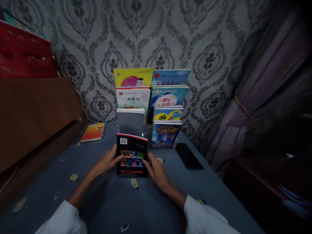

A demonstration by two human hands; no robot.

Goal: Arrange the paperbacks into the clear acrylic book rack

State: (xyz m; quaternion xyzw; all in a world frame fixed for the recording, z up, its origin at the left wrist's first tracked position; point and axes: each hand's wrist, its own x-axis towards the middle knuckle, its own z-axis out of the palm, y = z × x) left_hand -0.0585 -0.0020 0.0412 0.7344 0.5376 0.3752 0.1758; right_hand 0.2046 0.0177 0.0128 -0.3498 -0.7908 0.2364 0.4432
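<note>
A black book (131,152) with a barcode and rows of colourful small pictures stands upright between my two hands. My left hand (109,160) grips its left edge, thumb across the cover. From the other side my right hand (156,169) holds the right edge, thumb on the front. A see-through lip crosses the bottom of the black book, at the front of a clear tiered stand. Behind it rise a grey book (131,119), a white book (133,99) and a yellow-green book (133,77). The right column holds a dark blue book (165,135) in front of several others.
An orange book (92,132) lies flat on the blue cloth (102,208) to the left. A black phone (189,156) rests right of the stand. A brown wooden cabinet (36,113) bears a red basket (24,53). A tied curtain (243,97) hangs at right before the patterned wall.
</note>
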